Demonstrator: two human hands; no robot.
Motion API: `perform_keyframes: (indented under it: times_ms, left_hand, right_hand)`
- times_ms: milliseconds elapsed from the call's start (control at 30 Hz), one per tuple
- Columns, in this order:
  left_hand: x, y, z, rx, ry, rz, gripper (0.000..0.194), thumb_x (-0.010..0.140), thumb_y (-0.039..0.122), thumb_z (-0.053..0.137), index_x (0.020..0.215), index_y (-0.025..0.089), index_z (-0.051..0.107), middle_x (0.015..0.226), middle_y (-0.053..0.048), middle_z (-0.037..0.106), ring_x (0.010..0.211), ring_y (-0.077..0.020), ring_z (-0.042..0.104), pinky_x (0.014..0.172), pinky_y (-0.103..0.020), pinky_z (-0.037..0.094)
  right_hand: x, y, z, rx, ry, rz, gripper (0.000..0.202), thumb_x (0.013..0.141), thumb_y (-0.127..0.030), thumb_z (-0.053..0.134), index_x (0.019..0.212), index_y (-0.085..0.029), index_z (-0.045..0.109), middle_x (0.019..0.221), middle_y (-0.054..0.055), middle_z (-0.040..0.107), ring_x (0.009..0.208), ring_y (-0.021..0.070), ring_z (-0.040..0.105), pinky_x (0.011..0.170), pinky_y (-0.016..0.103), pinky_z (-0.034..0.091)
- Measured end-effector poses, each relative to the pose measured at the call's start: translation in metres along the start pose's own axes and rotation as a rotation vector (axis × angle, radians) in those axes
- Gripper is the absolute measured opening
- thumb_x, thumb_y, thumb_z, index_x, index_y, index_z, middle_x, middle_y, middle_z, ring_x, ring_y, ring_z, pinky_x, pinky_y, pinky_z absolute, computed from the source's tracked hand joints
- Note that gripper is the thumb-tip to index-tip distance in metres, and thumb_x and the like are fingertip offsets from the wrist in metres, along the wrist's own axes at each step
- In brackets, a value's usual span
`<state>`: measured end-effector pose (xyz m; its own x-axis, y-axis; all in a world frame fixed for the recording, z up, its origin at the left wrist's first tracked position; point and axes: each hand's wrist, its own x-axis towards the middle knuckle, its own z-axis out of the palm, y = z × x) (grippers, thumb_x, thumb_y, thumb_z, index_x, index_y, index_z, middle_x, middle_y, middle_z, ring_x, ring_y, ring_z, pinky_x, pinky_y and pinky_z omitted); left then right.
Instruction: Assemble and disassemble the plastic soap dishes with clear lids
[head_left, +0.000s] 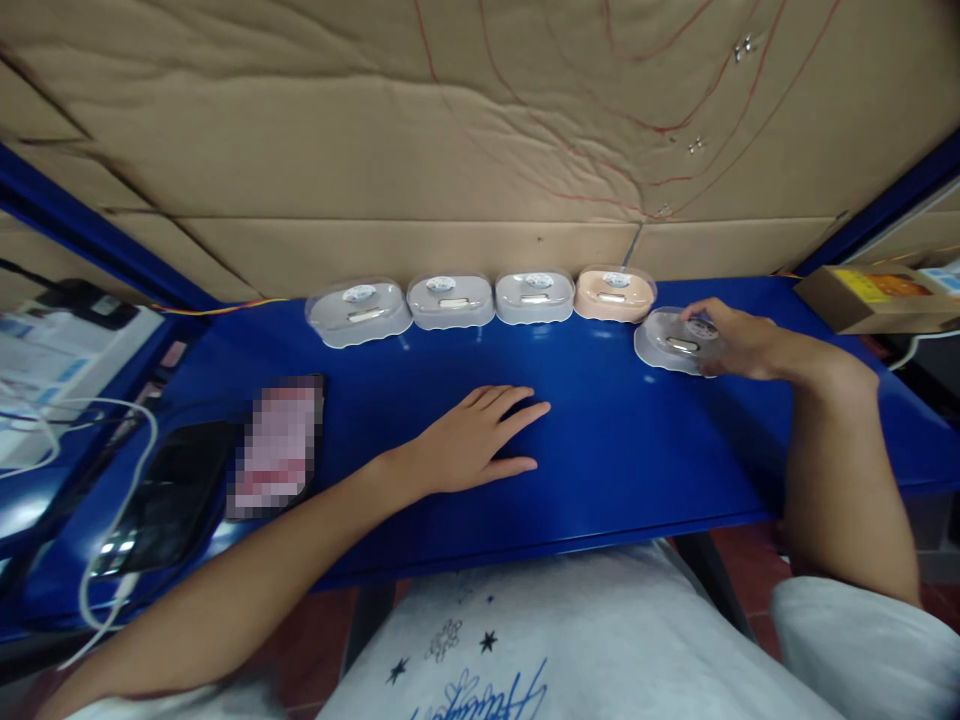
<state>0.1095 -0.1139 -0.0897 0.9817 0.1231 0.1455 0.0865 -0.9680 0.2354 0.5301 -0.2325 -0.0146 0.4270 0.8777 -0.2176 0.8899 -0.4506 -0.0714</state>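
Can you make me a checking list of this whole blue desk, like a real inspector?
Surface: shiny blue tabletop, with light reflections
Job's things: three grey, oval, clear-lidded boxes and a peach one in a row; another grey box at right
Clutter: black phone, dark-edged slab with blurred face
Left hand: open over tabletop
Right hand: holding that other grey box
Cables: white cord looping by phone
Surroundings: brown cardboard wall, red lines on it

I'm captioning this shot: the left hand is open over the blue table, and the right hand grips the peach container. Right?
The colour is wrong: the head view shows the right hand gripping the grey container just right of the peach container. The left hand is indeed open over the blue table.
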Motion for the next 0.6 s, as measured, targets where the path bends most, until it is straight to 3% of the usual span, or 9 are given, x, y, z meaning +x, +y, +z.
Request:
perform_keyframes:
  times_ms: [133, 333, 467, 600]
  left_hand:
    - [-0.001, 0.000, 0.001, 0.023, -0.002, 0.002, 0.068, 0.111, 0.064, 0.046, 0.163, 0.019, 0.048, 0.163, -0.021, 0.051, 0.151, -0.0383, 0.050, 0.123, -0.057, 0.043]
    - [0.000, 0.001, 0.000, 0.066, -0.015, 0.012, 0.068, 0.112, 0.064, 0.044, 0.161, 0.017, 0.051, 0.164, -0.022, 0.050, 0.152, -0.0385, 0.049, 0.122, -0.056, 0.044]
    - [0.000, 0.001, -0.001, 0.062, -0.007, 0.010, 0.067, 0.112, 0.063, 0.044, 0.161, 0.018, 0.051, 0.164, -0.022, 0.050, 0.152, -0.0377, 0.049, 0.122, -0.056, 0.044]
    - [0.000, 0.002, -0.001, 0.061, 0.000, 0.015, 0.066, 0.112, 0.062, 0.047, 0.160, 0.018, 0.052, 0.163, -0.021, 0.052, 0.150, -0.0374, 0.051, 0.121, -0.055, 0.045]
  right_hand:
    - [0.012, 0.015, 0.003, -0.060, 0.074, 0.038, 0.073, 0.069, -0.029, 0.073, 0.139, -0.031, 0.053, 0.152, 0.015, 0.062, 0.127, 0.0413, 0.064, 0.104, 0.056, 0.050]
    - [0.022, 0.028, 0.009, -0.108, 0.200, 0.068, 0.066, 0.083, -0.031, 0.071, 0.146, -0.023, 0.055, 0.148, 0.023, 0.059, 0.135, 0.0434, 0.055, 0.104, 0.056, 0.043]
    - [0.026, 0.025, 0.014, -0.127, 0.340, 0.024, 0.060, 0.097, -0.034, 0.065, 0.155, -0.023, 0.055, 0.164, 0.027, 0.042, 0.147, 0.0476, 0.040, 0.110, 0.061, 0.033]
    - [0.034, 0.019, 0.021, -0.112, 0.413, -0.027, 0.059, 0.104, -0.035, 0.056, 0.160, -0.019, 0.053, 0.155, 0.031, 0.045, 0.138, 0.0466, 0.046, 0.105, 0.059, 0.038]
